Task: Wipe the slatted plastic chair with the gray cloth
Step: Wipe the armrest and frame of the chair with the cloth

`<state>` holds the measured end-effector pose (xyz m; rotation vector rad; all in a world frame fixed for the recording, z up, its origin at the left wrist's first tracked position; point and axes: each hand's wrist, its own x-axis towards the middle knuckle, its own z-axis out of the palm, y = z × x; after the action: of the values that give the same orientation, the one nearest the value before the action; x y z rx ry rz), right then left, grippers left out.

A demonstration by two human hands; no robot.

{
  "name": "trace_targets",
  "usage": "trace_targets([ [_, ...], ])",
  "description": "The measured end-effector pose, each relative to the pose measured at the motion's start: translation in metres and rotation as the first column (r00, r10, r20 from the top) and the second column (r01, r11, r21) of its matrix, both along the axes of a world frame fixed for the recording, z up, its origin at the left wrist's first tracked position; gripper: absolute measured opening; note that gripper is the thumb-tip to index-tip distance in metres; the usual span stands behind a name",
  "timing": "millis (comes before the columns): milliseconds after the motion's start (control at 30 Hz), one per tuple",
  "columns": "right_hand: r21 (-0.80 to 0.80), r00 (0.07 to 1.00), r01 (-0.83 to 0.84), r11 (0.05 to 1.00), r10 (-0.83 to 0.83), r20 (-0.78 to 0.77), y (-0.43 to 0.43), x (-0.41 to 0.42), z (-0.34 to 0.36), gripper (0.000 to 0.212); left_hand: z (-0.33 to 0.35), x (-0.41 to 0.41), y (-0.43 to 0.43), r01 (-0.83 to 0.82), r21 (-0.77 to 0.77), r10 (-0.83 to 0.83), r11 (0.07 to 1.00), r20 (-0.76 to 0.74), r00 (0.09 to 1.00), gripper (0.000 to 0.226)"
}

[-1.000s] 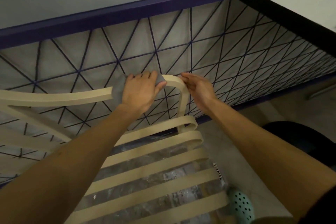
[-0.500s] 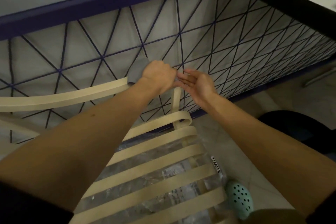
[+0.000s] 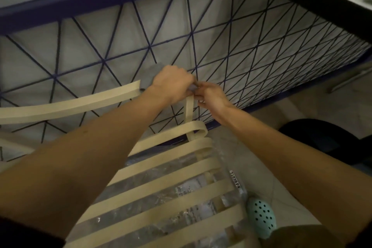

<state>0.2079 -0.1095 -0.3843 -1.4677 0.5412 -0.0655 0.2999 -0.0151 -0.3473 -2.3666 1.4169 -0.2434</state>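
The left hand [image 3: 173, 84] is closed over the gray cloth [image 3: 150, 76]. Its fingers are curled tight and they press the cloth on the top rail of the cream slatted chair [image 3: 161, 179], at the rail's right corner. One part of the cloth stands out behind the wrist. The right hand [image 3: 211, 96] is just beside the left one. Its fingers [image 3: 200, 94] are bent and narrow, and they pinch a small gray end of the cloth at the same corner, above the upright bar. On the right edge of the seat a white label [image 3: 235, 179] reads "T1830 PX". A teal shoe [image 3: 260, 215] with dark holes is near this label.
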Motion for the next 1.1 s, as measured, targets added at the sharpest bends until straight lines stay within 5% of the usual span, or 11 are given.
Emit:
trace_targets([
  [167,-0.361,0.982,-0.13,0.924,0.169,0.079,0.029,0.002,0.025,0.044,-0.002,-0.002,0.063,-0.168,-0.403,0.116,0.9,-0.149,0.982,0.037],
  [300,-0.641,0.964,-0.216,0.737,0.263,-0.023,0.041,0.0,0.044,0.044,-0.006,-0.003,0.105,-0.228,-0.495,0.147,0.839,-0.198,0.969,0.04],
  [467,-0.768,0.93,-0.341,0.542,0.316,-0.19,0.044,-0.003,0.05,0.06,-0.011,0.003,0.158,-0.236,-0.534,0.143,0.812,-0.21,0.967,0.038],
  [567,-0.779,0.924,-0.355,0.516,0.318,-0.211,0.048,-0.004,0.049,0.061,-0.006,0.0,0.193,-0.351,-0.657,0.099,0.667,-0.388,0.916,0.03],
  [700,-0.787,0.926,-0.349,0.509,0.314,-0.207,0.055,-0.015,0.058,0.062,0.007,-0.003,0.25,-0.513,-0.628,0.322,0.586,-0.4,0.858,0.026],
  [800,-0.788,0.927,-0.337,0.516,0.326,-0.184,0.064,-0.029,0.069,0.063,0.035,-0.014,0.27,-0.684,-0.586,0.42,0.435,-0.54,0.73,0.026],
  [967,-0.611,0.917,-0.378,0.696,0.371,-0.144,0.1,-0.056,0.086,0.061,0.085,-0.072,0.264,-0.83,-0.554,0.136,0.065,-0.819,0.557,0.019],
  [1100,-0.332,0.902,-0.429,0.84,0.416,-0.116,0.138,-0.086,0.1,0.054,0.09,-0.123,0.262,-0.944,-0.285,-0.181,-0.169,-0.932,0.314,0.028],
])
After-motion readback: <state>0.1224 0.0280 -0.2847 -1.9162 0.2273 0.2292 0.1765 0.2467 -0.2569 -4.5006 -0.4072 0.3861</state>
